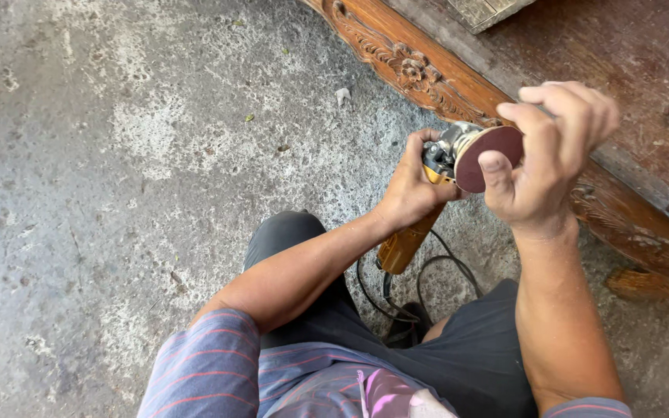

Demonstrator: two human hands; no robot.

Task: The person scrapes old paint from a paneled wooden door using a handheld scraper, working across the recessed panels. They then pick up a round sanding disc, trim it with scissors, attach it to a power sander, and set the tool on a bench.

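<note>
Head view, near to far: my left hand (412, 190) is wrapped fully closed around the neck of the yellow angle grinder (420, 217), held above my lap with its black cord (396, 298) trailing down. I judge the tool heavy, rigid, best held at body and head. My right hand (543, 162) curls loosely around the dark red sanding disc (489, 155), thumb on its face; the disc looks thin, abrasive, flexible. Beyond lies the carved wooden frame (420, 73) on the concrete floor (118, 155).
</note>
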